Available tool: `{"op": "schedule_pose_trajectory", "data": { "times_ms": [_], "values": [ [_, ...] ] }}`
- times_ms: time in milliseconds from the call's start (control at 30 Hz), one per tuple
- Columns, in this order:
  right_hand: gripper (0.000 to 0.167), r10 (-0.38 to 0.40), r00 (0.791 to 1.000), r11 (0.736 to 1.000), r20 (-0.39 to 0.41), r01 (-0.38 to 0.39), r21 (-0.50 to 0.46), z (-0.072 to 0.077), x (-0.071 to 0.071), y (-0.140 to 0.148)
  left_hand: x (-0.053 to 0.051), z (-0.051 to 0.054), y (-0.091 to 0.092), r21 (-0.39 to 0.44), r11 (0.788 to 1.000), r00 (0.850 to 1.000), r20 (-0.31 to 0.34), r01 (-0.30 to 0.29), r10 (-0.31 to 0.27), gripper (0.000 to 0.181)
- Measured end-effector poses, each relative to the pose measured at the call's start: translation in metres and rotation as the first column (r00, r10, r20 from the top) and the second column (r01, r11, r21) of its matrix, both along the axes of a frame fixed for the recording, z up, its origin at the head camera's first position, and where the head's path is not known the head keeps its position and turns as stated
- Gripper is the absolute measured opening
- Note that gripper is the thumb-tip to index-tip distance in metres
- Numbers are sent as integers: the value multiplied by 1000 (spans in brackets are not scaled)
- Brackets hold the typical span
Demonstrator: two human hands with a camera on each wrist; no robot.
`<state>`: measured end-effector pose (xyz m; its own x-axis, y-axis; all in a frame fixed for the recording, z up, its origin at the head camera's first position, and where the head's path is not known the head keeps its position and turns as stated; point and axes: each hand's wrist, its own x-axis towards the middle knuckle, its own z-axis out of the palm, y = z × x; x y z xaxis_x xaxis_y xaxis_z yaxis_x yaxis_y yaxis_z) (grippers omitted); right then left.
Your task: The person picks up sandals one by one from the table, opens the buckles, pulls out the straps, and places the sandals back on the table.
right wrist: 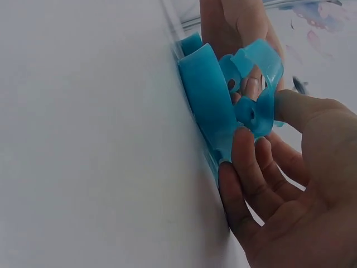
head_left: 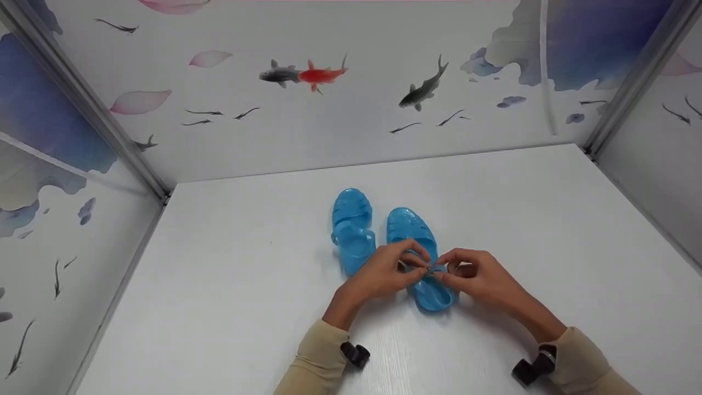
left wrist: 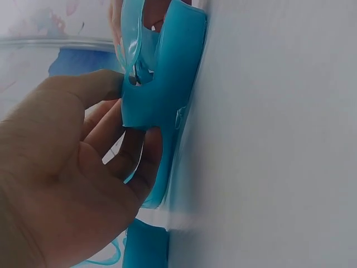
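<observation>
Just below and right of the middle of the head view, a blue sandal (head_left: pixel 409 226) lies on the desk (head_left: pixel 236 312). The left hand (head_left: pixel 386 269) has its grip pinching the sandal's side; the right hand (head_left: pixel 485 277) pinches the strap (right wrist: pixel 270 62). It looks like strap work, but doing up or undoing is hard to tell. Next probably needs a small, careful tug while the other hand steadies the shoe.

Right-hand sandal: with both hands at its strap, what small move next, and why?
Probably a gentle pull on the strap with the right hand while the left hand holds steady: both hands pinch there, fingertips nearly meeting, and the sandal rests on the table.
</observation>
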<state>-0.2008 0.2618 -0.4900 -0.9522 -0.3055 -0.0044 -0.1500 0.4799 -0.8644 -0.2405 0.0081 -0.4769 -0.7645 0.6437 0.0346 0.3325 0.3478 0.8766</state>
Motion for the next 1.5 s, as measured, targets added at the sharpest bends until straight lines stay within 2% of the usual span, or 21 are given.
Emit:
{"op": "schedule_pose_trajectory", "data": {
  "times_ms": [167, 267, 367, 500, 700, 933, 1167, 1400, 1500],
  "values": [
    [33, -62, 997, 996, -43, 64, 55, 4, 1, -6, 0, -1, 1, 19, 999, 1000, -4, -26, 26, 23],
    [32, -79, 994, 993, -81, 86, 81, 6, 2, -10, 0, -2, 0, 21, 999, 999, -34, -26, 27, 22],
    [32, -83, 994, 993, -76, 89, 76, 7, 3, -12, 0, -2, 1, 17, 1000, 996, -81, -25, 26, 21],
    [36, -103, 993, 991, -60, 108, 78, 7, 4, -14, 1, -1, 1, 9, 999, 987, -154, -40, 41, 19],
    [27, -134, 979, 986, -154, 147, 77, 4, 5, -14, 2, 0, 4, -30, 995, 967, -240, -97, 87, 17],
    [24, -109, 980, 991, -165, 121, 61, 1, 5, -9, 2, 0, 5, -33, 991, 957, -265, -130, 117, 16],
    [23, -97, 980, 994, -175, 102, 25, -2, 6, -6, 0, -1, 7, -35, 994, 964, -249, -104, 92, 19],
    [22, -61, 980, 998, -189, 58, -22, -5, 7, -6, 1, 0, 5, -86, 993, 958, -280, -84, 57, 26],
    [21, -53, 975, 998, -214, 48, -26, -6, 7, -6, 2, 0, 5, -102, 990, 962, -267, -94, 64, 27]
  ]
}}
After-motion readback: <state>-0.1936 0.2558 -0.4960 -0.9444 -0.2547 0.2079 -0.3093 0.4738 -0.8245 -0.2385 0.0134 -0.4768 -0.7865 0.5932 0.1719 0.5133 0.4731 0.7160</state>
